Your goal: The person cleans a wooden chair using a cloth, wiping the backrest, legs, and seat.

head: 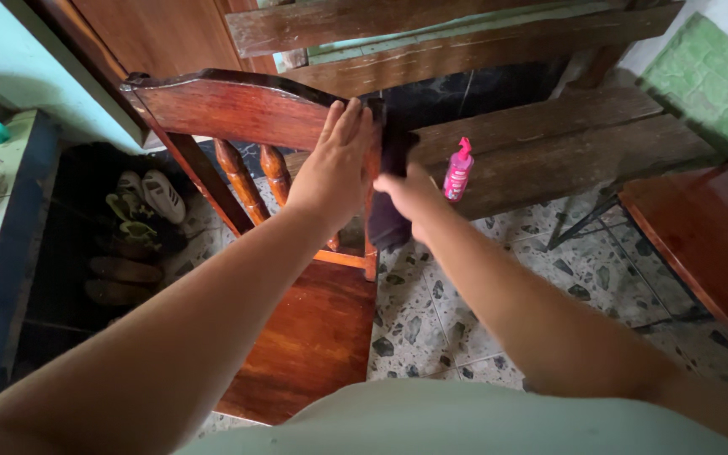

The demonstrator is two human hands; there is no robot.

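The left hand (336, 160) is laid flat, fingers stretched, on the top rail of a reddish-brown varnished wooden chair (238, 109). A dark folded cloth (389, 190) is gripped by the right hand (410, 195) and pressed against the chair's right post; the fingers are hidden behind the cloth. On the brown plank bench (549, 147) just beside, a small pink spray bottle (458, 171) is standing; its label is too small to make out. Shoes (141, 202) are seen in a dark recess at left.
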